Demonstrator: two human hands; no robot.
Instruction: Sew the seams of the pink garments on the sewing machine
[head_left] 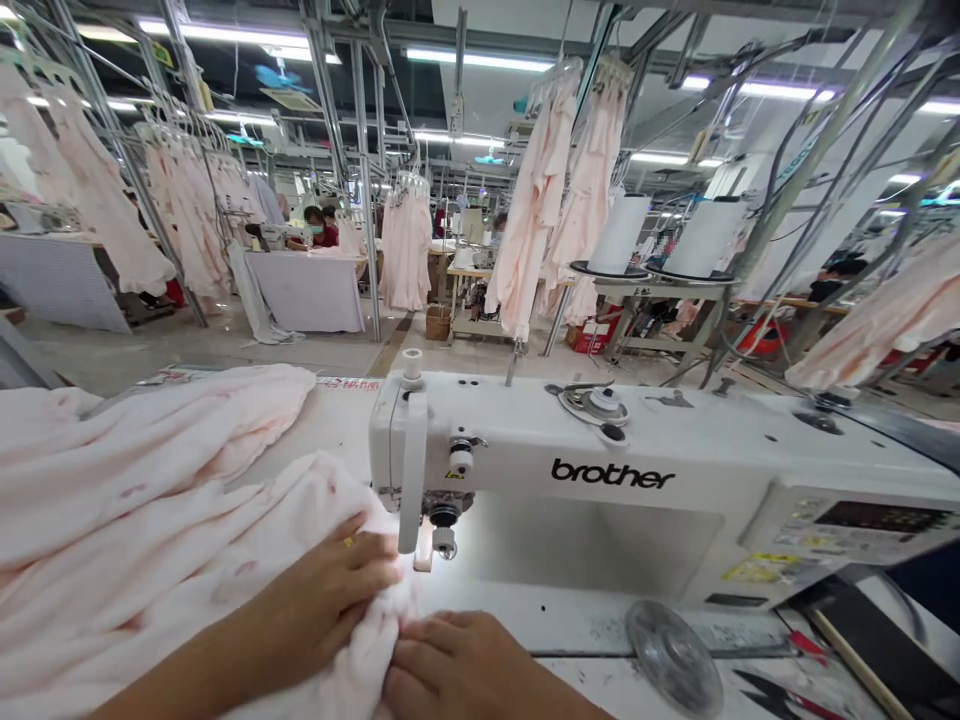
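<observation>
A soft pale pink fleece garment (247, 540) with small darker spots lies in folds over the left of the table and reaches the needle area of a white Brother sewing machine (525, 440). My left hand (341, 580), a ring on one finger, is closed on the bunched cloth just left of the presser foot, which the needle guard and cloth partly hide. Nearer to me, my right hand (457, 660) has its fingers curled round the front edge of the same cloth. Both hands are close together, below the lit needle area.
Right of my hands are a round clear dish (673, 660) and dark scissors (787, 697). White thread cones (619, 235) stand behind the machine. Pink garments (532, 200) hang from overhead rails. A person (322, 230) sits at a far table.
</observation>
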